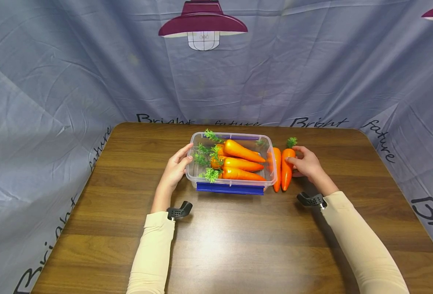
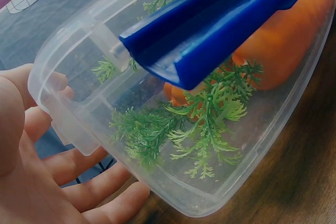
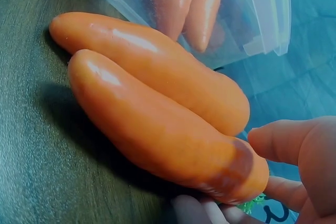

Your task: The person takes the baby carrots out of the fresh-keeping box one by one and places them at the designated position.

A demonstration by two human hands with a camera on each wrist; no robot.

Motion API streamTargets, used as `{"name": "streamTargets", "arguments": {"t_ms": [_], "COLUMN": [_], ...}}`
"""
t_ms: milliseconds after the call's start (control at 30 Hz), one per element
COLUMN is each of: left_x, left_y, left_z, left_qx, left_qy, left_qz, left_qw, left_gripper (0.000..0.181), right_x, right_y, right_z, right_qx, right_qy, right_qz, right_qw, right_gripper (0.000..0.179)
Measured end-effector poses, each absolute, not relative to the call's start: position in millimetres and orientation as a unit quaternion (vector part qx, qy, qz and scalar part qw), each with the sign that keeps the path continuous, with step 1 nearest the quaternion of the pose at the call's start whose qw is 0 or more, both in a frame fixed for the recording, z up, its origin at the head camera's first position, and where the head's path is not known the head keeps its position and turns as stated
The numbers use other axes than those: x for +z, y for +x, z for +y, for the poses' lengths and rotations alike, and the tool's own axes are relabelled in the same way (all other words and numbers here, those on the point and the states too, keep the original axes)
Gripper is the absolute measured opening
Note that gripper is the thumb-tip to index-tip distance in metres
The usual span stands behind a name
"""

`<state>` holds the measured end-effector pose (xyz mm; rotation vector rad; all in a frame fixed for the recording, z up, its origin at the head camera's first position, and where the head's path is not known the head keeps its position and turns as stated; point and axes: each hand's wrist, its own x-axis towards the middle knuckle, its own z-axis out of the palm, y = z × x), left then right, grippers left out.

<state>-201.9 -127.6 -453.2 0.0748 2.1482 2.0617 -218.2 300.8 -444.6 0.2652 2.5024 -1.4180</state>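
Against the left end of a clear plastic container (image 1: 231,183) rests my left hand (image 1: 177,165), its fingers spread along the outer wall in the left wrist view. Inside lie several orange carrots (image 1: 242,164) with green feathery tops (image 2: 205,114) toward that hand. To the right of the container, my right hand (image 1: 304,161) grips a carrot (image 1: 286,173) near its leafy end, thumb on one side and fingers on the other. Beside it lies another carrot (image 3: 152,66), between the gripped one and the container. Both tips point toward the near side of the table.
A blue clip flap (image 1: 229,188) hangs out from the container's near side. The wooden table (image 1: 216,245) runs back to a grey-blue printed curtain (image 1: 275,73). Black camera mounts (image 1: 179,210) sit on both wrists.
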Motion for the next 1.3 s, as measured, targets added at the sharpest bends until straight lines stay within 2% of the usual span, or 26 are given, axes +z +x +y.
{"name": "streamTargets", "arguments": {"t_ms": [800,900,1133,1300], "left_x": [-453,-453,-454,-452], "left_y": [-200,-200,-202,-203], "left_z": [-127,-127,-127,-127], "left_qx": [0.686,0.688,0.689,0.683], "left_qy": [0.023,0.022,0.025,0.021], "left_qz": [0.722,0.72,0.72,0.725], "left_qw": [0.083,0.083,0.081,0.079], "left_gripper": [0.051,0.051,0.052,0.052], "right_x": [-441,-435,-414,-397], "right_y": [-217,-216,-216,-219], "right_z": [304,306,304,293], "right_qx": [-0.474,-0.456,-0.422,-0.43], "right_qy": [0.096,0.094,0.082,0.045], "right_qz": [0.866,0.879,0.902,0.902], "right_qw": [0.126,0.108,0.019,0.012], "right_gripper": [0.067,0.067,0.059,0.058]}}
